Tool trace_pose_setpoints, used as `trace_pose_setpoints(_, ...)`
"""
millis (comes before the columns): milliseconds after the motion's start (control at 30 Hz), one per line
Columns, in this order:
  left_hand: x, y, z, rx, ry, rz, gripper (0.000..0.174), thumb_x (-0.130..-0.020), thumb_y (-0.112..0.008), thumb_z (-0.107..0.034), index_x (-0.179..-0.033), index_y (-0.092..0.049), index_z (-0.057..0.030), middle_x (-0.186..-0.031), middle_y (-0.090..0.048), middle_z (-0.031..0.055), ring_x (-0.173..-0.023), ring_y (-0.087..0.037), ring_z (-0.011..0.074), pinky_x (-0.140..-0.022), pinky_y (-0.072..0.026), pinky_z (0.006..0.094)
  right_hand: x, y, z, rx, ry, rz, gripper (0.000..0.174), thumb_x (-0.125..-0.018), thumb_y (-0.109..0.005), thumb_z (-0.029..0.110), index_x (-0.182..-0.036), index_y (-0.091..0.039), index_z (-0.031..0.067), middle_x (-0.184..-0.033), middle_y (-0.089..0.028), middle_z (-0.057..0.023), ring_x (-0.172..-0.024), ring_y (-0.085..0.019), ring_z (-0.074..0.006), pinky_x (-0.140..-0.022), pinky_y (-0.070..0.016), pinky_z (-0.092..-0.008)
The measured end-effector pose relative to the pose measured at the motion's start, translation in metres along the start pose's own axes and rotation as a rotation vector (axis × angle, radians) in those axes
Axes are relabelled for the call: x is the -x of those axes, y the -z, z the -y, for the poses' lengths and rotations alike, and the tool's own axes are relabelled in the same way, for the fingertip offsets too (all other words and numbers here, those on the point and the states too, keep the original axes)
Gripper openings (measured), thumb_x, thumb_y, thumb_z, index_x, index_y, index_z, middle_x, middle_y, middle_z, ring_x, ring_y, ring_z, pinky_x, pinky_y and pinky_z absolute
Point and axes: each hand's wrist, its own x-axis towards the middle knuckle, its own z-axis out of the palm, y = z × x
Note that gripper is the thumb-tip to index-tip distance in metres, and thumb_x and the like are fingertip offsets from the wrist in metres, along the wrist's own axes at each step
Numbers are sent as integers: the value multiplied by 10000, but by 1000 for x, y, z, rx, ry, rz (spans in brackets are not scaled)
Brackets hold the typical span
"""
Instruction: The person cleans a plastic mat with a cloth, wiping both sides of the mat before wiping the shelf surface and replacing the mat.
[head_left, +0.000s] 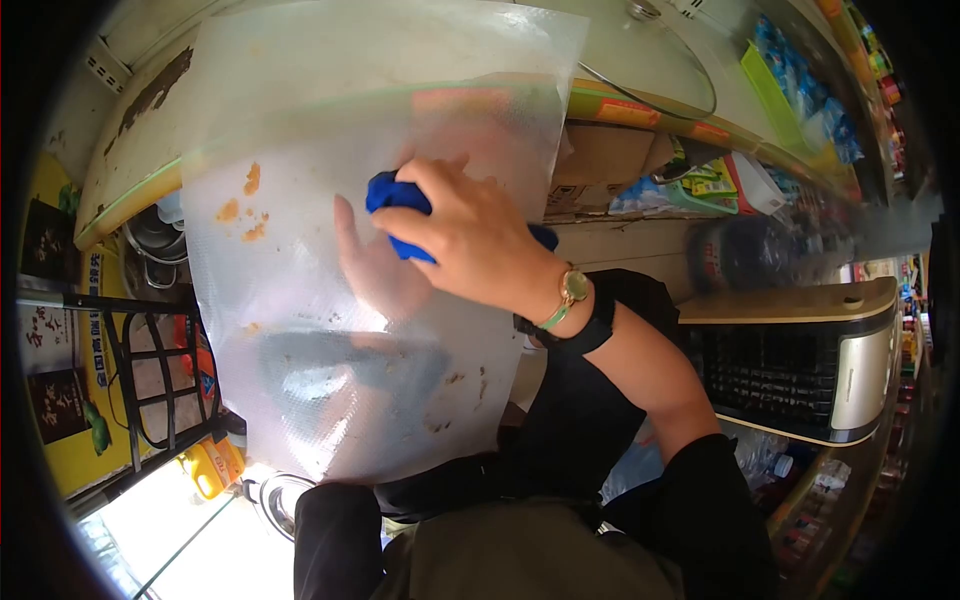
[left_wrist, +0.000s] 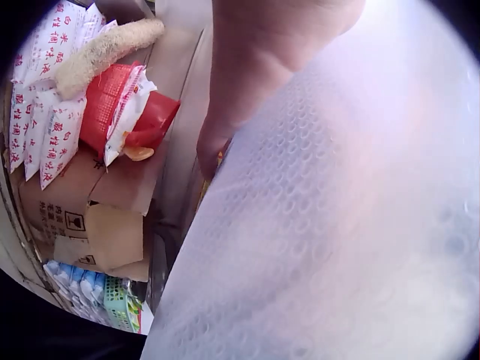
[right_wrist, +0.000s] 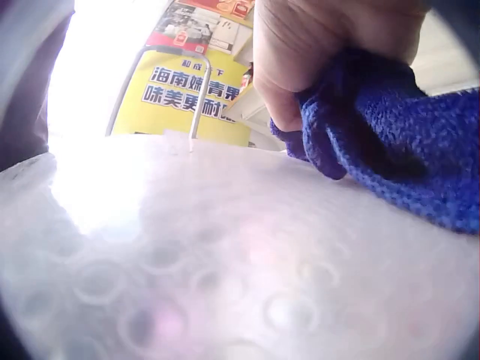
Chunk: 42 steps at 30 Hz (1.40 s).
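Observation:
A large translucent plastic mat with a dimpled surface hangs over the shelf edge and down toward the lap. Brown stains mark it at the left and lower right. My right hand grips a bunched blue cloth against the front of the mat. In the right wrist view the cloth hangs out beyond the fingers, close on the mat. Behind the mat is my left hand, showing blurred through it with one finger straight upward. The left wrist view shows this hand along the mat's back side.
A shelf edge runs behind the mat. Under it are a cardboard box and a green basket. A black and gold slatted appliance stands at the right. At the left are a black metal rack and a pot.

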Motion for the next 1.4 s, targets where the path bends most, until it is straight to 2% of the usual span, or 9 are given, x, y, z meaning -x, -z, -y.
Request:
trace_pose_setpoints(167, -2, 5, -2, 59, 40, 39, 868, -854, -279, -749, -1474, -261, -142, -1446, -366, 132, -1311, -371, 314, -1096, -245, 523, -12, 12, -26, 82, 11, -165, 270, -666, -731, 98, -925, -675, 150, -1018, -545, -79, -926, -592, -266, -730, -520, -392)
trace_pose_setpoints(233, -10, 9, 2, 90, 102, 414, 866, -840, -275, -769, -1503, -208, -218, -1471, -333, 150, -1328, -329, 382, -1082, -225, 582, -15, 28, -42, 187, -109, -257, 231, -668, -725, 93, -884, -668, 147, -1002, -532, -83, -924, -578, -283, -692, -526, -411)
trace_pose_setpoints(367, -3, -12, 6, 40, 73, 267, 850, -833, -274, -777, -1515, -160, -282, -1492, -296, 166, -1329, -301, 440, -1066, -206, 630, -14, 39, -67, 233, -235, -336, 322, -649, -732, 63, -954, -685, 155, -994, -548, -90, -939, -584, -297, -725, -523, -408)
trace_pose_setpoints(633, 1, 13, 0, 411, 111, 205, 835, -859, -353, -727, -1431, -310, -121, -1444, -355, 129, -1348, -331, 285, -1113, -230, 490, -6, 4, -9, -20, 24, -87, 355, -638, -747, 79, -980, -682, 150, -1059, -556, -66, -930, -603, -284, -765, -523, -371)
trace_pose_setpoints(733, 3, 8, -1, 224, 99, 108, 812, -866, -390, -701, -1399, -339, -91, -1432, -370, 118, -1337, -347, 272, -1114, -241, 442, -7, 3, -10, 19, 48, -84, 359, -637, -750, 86, -982, -678, 154, -1060, -557, -68, -925, -602, -282, -769, -522, -375)
trace_pose_setpoints(933, -2, -9, 7, 90, 112, 307, 841, -835, -255, -778, -1517, -148, -298, -1523, -247, 150, -1345, -291, 412, -1097, -148, 630, -15, 40, -67, 237, -222, -321, 329, -643, -730, 60, -955, -677, 150, -979, -559, -81, -937, -586, -287, -738, -515, -380)
trace_pose_setpoints(1233, -1, 9, 4, 298, 110, 149, 840, -865, -299, -737, -1469, -271, -153, -1457, -346, 138, -1349, -322, 323, -1121, -212, 515, -6, 12, -5, -116, -28, -85, 330, -642, -744, 55, -955, -683, 136, -1036, -576, -71, -907, -620, -272, -764, -526, -356)
trace_pose_setpoints(1333, 0, 11, 3, 388, 104, 306, 825, -878, -317, -714, -1426, -314, -97, -1428, -381, 116, -1343, -342, 267, -1118, -245, 454, -6, 5, 0, 1, 41, -97, 348, -635, -747, 51, -965, -684, 143, -1042, -575, -69, -908, -623, -271, -756, -535, -361)
trace_pose_setpoints(1400, 1, 2, 3, 200, 90, 66, 844, -863, -293, -741, -1471, -264, -156, -1460, -346, 132, -1334, -345, 304, -1104, -245, 510, -10, 9, -15, 23, -21, -139, 345, -641, -737, 50, -969, -683, 143, -1038, -577, -71, -908, -623, -280, -749, -535, -366)
